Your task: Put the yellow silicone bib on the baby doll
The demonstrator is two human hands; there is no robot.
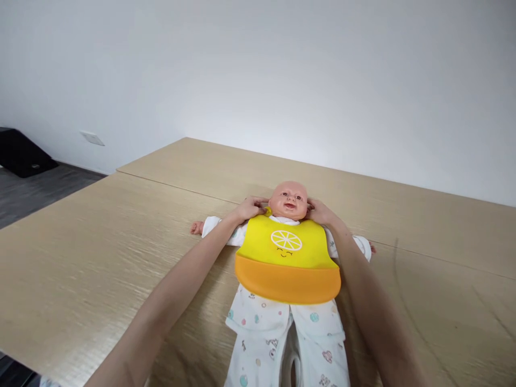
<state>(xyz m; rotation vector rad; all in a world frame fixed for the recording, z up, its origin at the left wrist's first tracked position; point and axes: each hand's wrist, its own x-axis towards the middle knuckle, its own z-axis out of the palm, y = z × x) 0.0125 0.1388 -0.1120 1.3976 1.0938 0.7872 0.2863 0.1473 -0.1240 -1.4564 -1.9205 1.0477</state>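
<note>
Lying on a light wood-grain desk: a baby doll, face up, head pointing away, in white printed pajamas. Yellow-and-orange silicone bib covers chest and belly. Left hand pinches the bib strap at the yellow snap, beside the neck. Right hand sits curled at the neck's other side, fingers hidden behind it; grip: cannot tell.

L hand & R hand, both cupped
</note>
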